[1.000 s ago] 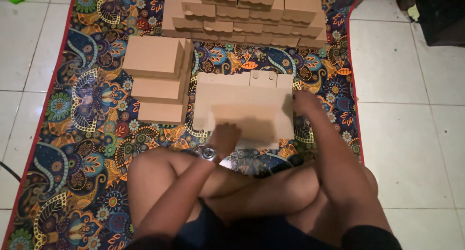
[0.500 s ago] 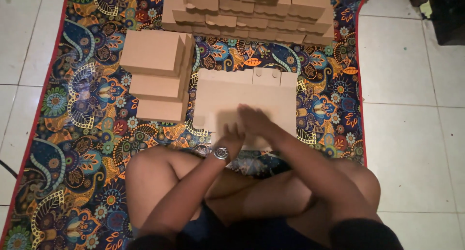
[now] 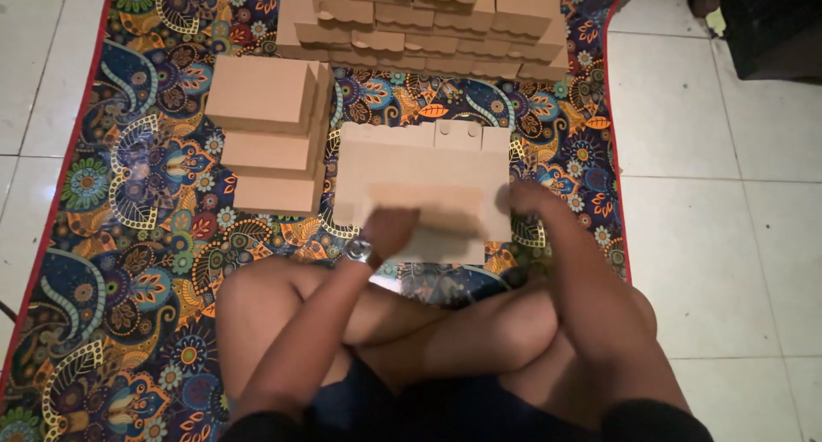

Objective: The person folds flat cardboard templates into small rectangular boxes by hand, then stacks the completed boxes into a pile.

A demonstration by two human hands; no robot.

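While the person sits cross-legged on a patterned rug, the left hand rests with its fingers curled down onto the near edge of a flat cardboard sheet, a wristwatch showing at its wrist; whether the fingers pinch the edge or only press on it cannot be told. The right hand lies at the sheet's right edge, fingers bent against the cardboard, and its grip is likewise too blurred to judge. Between the two hands a narrower strip of the same cardboard stands slightly raised over the sheet. The sheet lies directly in front of the crossed legs, its far edge cut into small tabs. Just beside it on the left stands a stack of closed brown boxes, stepped in three tiers. Farther off, at the rug's far end, a wide pile of folded cardboard blanks spreads across. Pale floor tiles flank the rug.
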